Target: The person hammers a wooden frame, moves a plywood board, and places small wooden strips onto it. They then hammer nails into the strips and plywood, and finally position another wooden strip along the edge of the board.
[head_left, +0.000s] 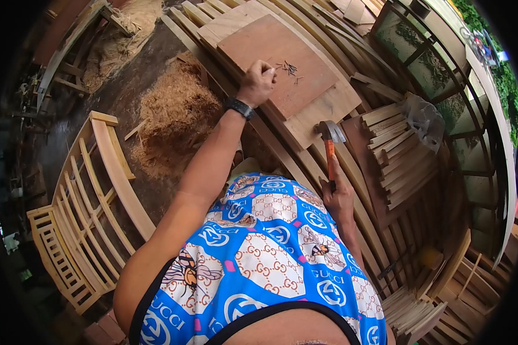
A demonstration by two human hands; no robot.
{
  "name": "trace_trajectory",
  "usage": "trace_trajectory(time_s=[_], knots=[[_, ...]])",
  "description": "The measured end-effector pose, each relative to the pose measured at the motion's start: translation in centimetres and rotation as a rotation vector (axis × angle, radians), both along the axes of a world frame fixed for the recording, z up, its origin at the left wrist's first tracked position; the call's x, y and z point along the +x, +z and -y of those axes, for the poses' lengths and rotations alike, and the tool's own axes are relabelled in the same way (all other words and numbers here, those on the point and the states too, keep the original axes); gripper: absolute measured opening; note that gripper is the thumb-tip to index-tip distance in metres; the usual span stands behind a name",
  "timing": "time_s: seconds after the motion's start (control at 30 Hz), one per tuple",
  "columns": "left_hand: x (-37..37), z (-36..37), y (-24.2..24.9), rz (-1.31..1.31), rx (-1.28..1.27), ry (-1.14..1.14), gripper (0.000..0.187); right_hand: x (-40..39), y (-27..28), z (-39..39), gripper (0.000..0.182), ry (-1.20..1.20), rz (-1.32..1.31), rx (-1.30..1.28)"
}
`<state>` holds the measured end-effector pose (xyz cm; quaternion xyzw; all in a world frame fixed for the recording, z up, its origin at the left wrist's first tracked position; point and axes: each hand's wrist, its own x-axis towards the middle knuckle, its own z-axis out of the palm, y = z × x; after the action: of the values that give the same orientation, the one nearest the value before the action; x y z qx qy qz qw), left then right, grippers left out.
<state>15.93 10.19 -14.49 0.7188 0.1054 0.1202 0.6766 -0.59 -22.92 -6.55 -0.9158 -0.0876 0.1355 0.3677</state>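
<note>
My left hand (258, 84), a dark band on its wrist, is over the left edge of a reddish-brown plywood sheet (253, 43). Its fingers are curled closed; whatever they may hold is hidden. Just right of the fingers, a small loose pile of nails (290, 69) lies on that sheet. My right hand (341, 192) is wrapped around the orange handle of a claw hammer (330, 150). The hammer's metal head points away from me, close to the near corner of a paler plywood board (313, 123) under the brown sheet.
Long timber planks (296, 167) run beneath the boards. Wood shavings (175, 115) heap on the floor at left, beside a slatted wooden frame (101, 190). Stacked wood strips (403, 155) and a clear plastic bag (425, 122) are at right, near mesh-panelled frames (437, 69).
</note>
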Motion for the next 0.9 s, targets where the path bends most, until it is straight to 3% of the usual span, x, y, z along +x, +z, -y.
trace_trajectory(time_s=[0.03, 0.1, 0.2, 0.37, 0.57, 0.9], knots=[[-0.3, -1.2, -0.2, -0.005, 0.0, -0.003, 0.006, 0.0, 0.0, 0.0, 0.081, -0.003, -0.005, 0.0], [-1.2, -3.6, -0.5, 0.01, -0.378, 0.087, 0.006, 0.0, 0.2, -0.1, 0.081, -0.01, 0.002, -0.008], [-2.3, -6.4, -1.2, 0.007, -0.556, 0.167, 0.01, 0.3, -0.3, 0.7, 0.081, -0.019, -0.016, 0.0], [-3.7, -9.6, -4.1, 0.032, -0.516, 0.162, 0.021, 1.6, 1.0, 0.8, 0.078, 0.004, -0.012, 0.035], [-4.0, -9.0, -5.0, -0.019, -0.421, 0.268, 0.01, 3.0, 2.1, -0.5, 0.074, -0.023, -0.048, 0.119], [-1.2, -6.1, -2.6, 0.009, -0.254, 0.271, 0.009, 5.8, 3.6, -4.1, 0.073, 0.0, -0.229, 0.308]])
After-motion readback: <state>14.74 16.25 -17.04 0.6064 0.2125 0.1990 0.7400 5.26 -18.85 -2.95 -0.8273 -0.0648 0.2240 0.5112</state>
